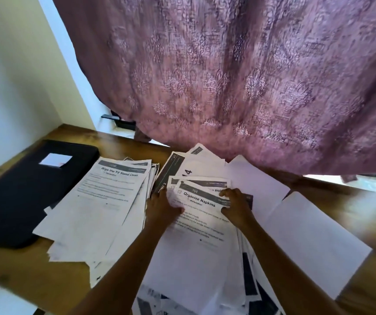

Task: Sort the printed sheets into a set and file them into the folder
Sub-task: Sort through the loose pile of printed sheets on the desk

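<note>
A printed sheet headed "Organize Napkins" (201, 223) lies on top of a loose spread of sheets in the middle of the wooden table (73, 135). My left hand (163, 210) pinches its left edge and my right hand (235, 206) grips its upper right part. To the left lies a fanned stack topped by a sheet headed "Wipe the TV Stand Clean" (105, 201). A closed black folder (23, 192) with a white label lies at the far left, partly under that stack.
Blank white sheets (314, 242) lie to the right, one reaching toward the table's right edge. A mauve patterned curtain (228, 76) hangs over the back of the table and touches the far sheets. A white wall stands at the left.
</note>
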Demonstrator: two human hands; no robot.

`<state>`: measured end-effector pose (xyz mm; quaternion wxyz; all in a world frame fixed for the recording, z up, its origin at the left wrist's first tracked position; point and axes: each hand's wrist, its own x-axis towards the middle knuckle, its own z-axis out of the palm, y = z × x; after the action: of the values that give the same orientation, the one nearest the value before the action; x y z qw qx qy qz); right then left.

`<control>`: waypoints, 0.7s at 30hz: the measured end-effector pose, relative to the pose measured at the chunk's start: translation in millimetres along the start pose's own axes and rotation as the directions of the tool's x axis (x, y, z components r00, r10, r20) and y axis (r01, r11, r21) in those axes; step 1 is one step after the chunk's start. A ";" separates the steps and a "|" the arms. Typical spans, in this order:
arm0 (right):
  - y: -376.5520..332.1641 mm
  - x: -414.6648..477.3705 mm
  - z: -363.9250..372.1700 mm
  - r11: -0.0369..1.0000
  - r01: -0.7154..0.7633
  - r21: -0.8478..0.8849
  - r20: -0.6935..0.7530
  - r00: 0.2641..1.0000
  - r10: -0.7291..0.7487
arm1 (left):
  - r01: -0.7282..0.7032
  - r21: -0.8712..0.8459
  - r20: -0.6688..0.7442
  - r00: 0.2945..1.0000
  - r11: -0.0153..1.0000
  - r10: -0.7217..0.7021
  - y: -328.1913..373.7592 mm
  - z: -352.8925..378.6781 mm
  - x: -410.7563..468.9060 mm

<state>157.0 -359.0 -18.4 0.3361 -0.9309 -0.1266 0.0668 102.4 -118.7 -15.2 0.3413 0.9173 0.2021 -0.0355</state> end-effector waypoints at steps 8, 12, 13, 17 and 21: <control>-15.0 8.2 4.6 0.997 -0.048 -0.052 -0.129 0.991 0.041 | 0.109 -0.551 0.179 0.984 0.827 -0.011 13.2 -18.6 4.7; -19.2 7.9 6.0 0.988 -0.152 0.006 -0.217 0.965 0.149 | 0.141 -0.599 0.344 0.934 0.788 0.094 10.0 -21.0 -12.4; -21.5 6.9 6.4 0.986 -0.167 0.020 -0.228 0.959 0.167 | 0.109 -0.602 0.346 0.929 0.791 0.135 6.4 -17.8 -16.1; -25.3 0.4 -0.9 0.972 -0.209 0.106 -0.287 0.930 0.231 | -0.006 -0.583 0.202 0.968 0.812 0.152 4.8 -13.3 -26.0; -7.9 -20.3 -20.1 0.855 -0.336 0.394 -0.345 0.809 0.477 | -0.041 -0.562 0.121 0.984 0.826 0.131 3.3 -23.0 -29.6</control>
<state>140.2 -371.1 2.9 0.4769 -0.8614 0.1678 -0.0497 74.9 -116.5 10.4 0.6094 0.7807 0.1349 -0.0307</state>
